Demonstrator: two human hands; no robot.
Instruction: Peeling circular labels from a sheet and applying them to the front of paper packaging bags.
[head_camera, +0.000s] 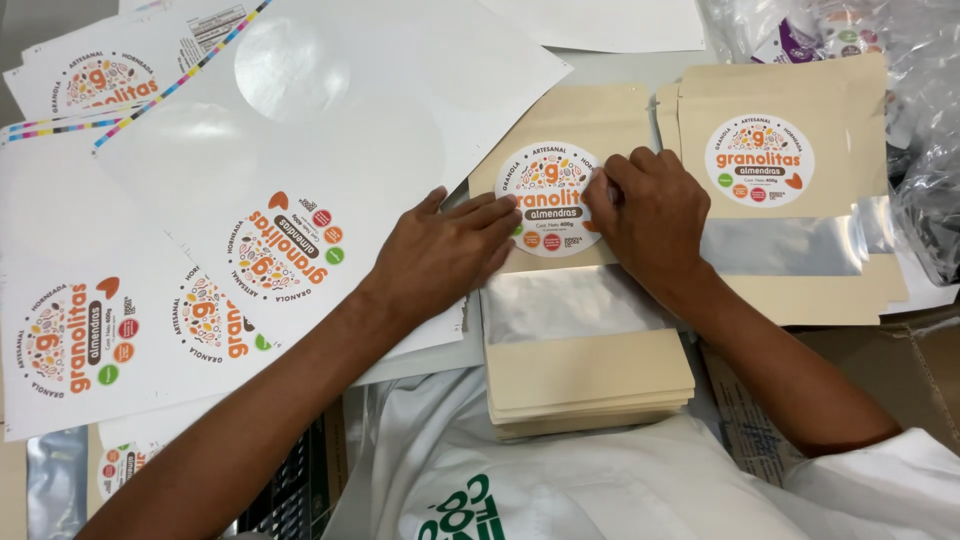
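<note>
A round white sticker (545, 180) with colourful print lies on the top kraft-paper pouch (580, 360) of a stack in front of me. My left hand (445, 250) lies flat, fingers spread, its fingertips on the sticker's left edge. My right hand (650, 215) presses its fingertips on the sticker's right edge. Each pouch has a shiny clear window band across its middle. Neither hand grips anything.
A second stack of pouches (790, 250), its top one carrying a round sticker (759, 160), lies to the right. Glossy sticker sheets (200, 230) with round labels and one peeled-out circle cover the left. Crinkled clear plastic bags (920, 150) sit at the far right.
</note>
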